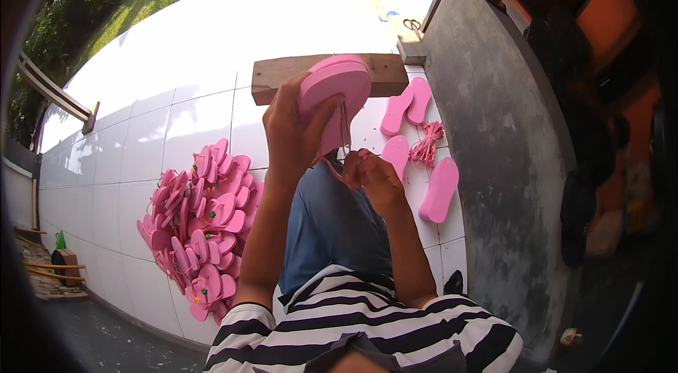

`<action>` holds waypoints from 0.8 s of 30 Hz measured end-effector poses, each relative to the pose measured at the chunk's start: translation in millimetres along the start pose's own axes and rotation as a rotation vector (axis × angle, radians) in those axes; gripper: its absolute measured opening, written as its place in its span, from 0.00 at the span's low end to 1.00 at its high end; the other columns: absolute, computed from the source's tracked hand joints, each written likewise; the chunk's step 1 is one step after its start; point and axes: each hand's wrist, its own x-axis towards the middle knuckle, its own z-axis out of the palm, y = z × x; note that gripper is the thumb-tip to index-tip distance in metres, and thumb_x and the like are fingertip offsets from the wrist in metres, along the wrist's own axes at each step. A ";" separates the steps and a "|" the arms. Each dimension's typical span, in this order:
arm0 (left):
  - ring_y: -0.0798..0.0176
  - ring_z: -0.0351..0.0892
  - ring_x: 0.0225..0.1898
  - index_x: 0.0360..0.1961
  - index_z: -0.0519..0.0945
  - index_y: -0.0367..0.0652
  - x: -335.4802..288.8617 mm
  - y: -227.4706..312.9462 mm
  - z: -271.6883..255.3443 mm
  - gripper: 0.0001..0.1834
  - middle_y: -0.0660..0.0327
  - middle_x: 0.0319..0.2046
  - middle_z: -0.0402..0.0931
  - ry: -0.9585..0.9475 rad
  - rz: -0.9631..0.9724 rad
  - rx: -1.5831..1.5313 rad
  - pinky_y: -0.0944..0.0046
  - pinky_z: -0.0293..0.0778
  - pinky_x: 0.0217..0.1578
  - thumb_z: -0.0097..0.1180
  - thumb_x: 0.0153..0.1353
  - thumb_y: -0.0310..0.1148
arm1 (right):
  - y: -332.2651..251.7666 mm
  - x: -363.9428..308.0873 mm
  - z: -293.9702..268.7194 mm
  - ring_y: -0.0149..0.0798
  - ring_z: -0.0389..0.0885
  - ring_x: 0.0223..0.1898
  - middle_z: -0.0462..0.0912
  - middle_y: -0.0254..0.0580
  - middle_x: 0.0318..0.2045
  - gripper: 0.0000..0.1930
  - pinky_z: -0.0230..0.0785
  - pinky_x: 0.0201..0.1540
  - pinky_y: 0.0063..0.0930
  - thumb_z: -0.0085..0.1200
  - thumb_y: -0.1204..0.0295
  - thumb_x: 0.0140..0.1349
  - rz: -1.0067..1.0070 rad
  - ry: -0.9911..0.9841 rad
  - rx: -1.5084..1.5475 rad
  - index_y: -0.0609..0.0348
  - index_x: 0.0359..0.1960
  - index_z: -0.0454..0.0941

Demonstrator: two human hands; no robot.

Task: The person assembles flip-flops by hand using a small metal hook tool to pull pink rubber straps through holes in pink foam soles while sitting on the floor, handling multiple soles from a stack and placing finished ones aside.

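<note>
My left hand [291, 124] is closed round a pink flip-flop sole [342, 87], held up over my lap with its toe end pointing away. It looks like two layers pressed together. A thin metal tool [345, 127], like a long looped hook, hangs along the sole's right side under my left thumb. Just below the tool, my right hand [376, 176] is closed with its fingers pinched on a pink strap [336, 172] that runs under the sole. The strap's exact fit with the tool is hidden by the fingers.
Beyond the sole lies a wooden block [279, 78]. A large heap of pink flip-flops [212, 225] covers the white tiles at left. On the right are loose pink soles [439, 191] and a bundle of straps [428, 143]. Scissors [412, 27] rest near a grey wall [494, 161].
</note>
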 end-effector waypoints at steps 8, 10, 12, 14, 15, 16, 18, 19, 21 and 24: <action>0.60 0.84 0.42 0.49 0.76 0.37 1.2 -0.7 -2.1 0.21 0.52 0.40 0.83 -0.001 -0.044 -0.069 0.62 0.79 0.41 0.69 0.56 0.27 | -45.6 20.5 2.1 0.29 0.69 0.33 0.74 0.34 0.29 0.27 0.64 0.41 0.26 0.38 0.50 0.75 0.069 -0.182 -0.030 0.63 0.32 0.73; 0.61 0.84 0.42 0.49 0.76 0.37 1.2 -0.7 -1.5 0.21 0.52 0.40 0.83 -0.004 -0.039 -0.082 0.62 0.79 0.41 0.69 0.56 0.27 | -44.7 22.9 2.8 0.29 0.71 0.33 0.74 0.35 0.28 0.26 0.66 0.41 0.27 0.39 0.51 0.75 0.065 -0.172 -0.005 0.64 0.32 0.74; 0.61 0.85 0.42 0.49 0.76 0.37 2.1 0.0 -1.2 0.21 0.53 0.40 0.83 -0.005 -0.025 -0.088 0.63 0.79 0.41 0.69 0.56 0.27 | -44.3 24.0 2.4 0.30 0.72 0.33 0.74 0.36 0.28 0.26 0.67 0.41 0.27 0.40 0.52 0.75 0.057 -0.152 -0.021 0.64 0.30 0.74; 0.61 0.85 0.41 0.49 0.76 0.37 1.4 -0.4 -2.5 0.21 0.53 0.39 0.83 -0.006 -0.031 -0.052 0.63 0.79 0.40 0.69 0.56 0.27 | -44.2 25.7 2.5 0.30 0.72 0.32 0.74 0.35 0.27 0.26 0.67 0.40 0.27 0.41 0.52 0.75 0.046 -0.168 -0.064 0.64 0.29 0.74; 0.61 0.85 0.41 0.48 0.76 0.37 0.3 -0.7 -2.5 0.21 0.53 0.39 0.83 -0.007 -0.036 -0.036 0.63 0.79 0.40 0.69 0.56 0.27 | -44.4 26.0 2.2 0.30 0.72 0.31 0.74 0.35 0.26 0.26 0.67 0.39 0.27 0.41 0.52 0.75 0.043 -0.174 -0.086 0.65 0.28 0.73; 0.61 0.85 0.40 0.48 0.76 0.37 -0.2 -0.1 -1.8 0.20 0.53 0.39 0.83 0.000 -0.044 -0.046 0.63 0.79 0.40 0.69 0.56 0.27 | -46.2 26.7 2.0 0.31 0.72 0.30 0.74 0.35 0.25 0.26 0.66 0.39 0.27 0.42 0.53 0.75 0.046 -0.188 -0.087 0.65 0.27 0.73; 0.61 0.85 0.40 0.48 0.76 0.37 -0.6 1.7 -0.6 0.20 0.53 0.38 0.83 0.017 -0.056 -0.065 0.63 0.79 0.40 0.70 0.56 0.27 | -50.8 29.1 1.7 0.31 0.71 0.29 0.73 0.34 0.24 0.26 0.66 0.38 0.26 0.43 0.54 0.75 0.047 -0.219 -0.090 0.64 0.26 0.73; 0.61 0.85 0.40 0.48 0.76 0.37 -1.3 1.0 -0.2 0.21 0.53 0.38 0.83 0.020 -0.057 -0.071 0.63 0.79 0.40 0.70 0.56 0.27 | -49.4 30.2 1.2 0.31 0.70 0.28 0.72 0.34 0.23 0.25 0.65 0.37 0.27 0.43 0.55 0.75 0.060 -0.228 -0.084 0.64 0.26 0.72; 0.61 0.85 0.40 0.49 0.76 0.36 -2.4 -1.4 0.0 0.21 0.53 0.38 0.82 0.027 -0.056 -0.081 0.63 0.79 0.40 0.70 0.55 0.27 | -42.5 32.9 -0.6 0.30 0.69 0.27 0.71 0.34 0.22 0.23 0.64 0.35 0.27 0.44 0.58 0.75 0.082 -0.247 -0.074 0.64 0.25 0.72; 0.61 0.84 0.40 0.49 0.76 0.36 -4.0 -3.2 0.0 0.22 0.53 0.38 0.82 0.029 -0.039 -0.078 0.62 0.79 0.39 0.70 0.55 0.27 | -26.4 33.5 -8.6 0.28 0.66 0.25 0.70 0.33 0.21 0.21 0.61 0.32 0.26 0.44 0.61 0.74 0.094 -0.258 -0.021 0.63 0.24 0.71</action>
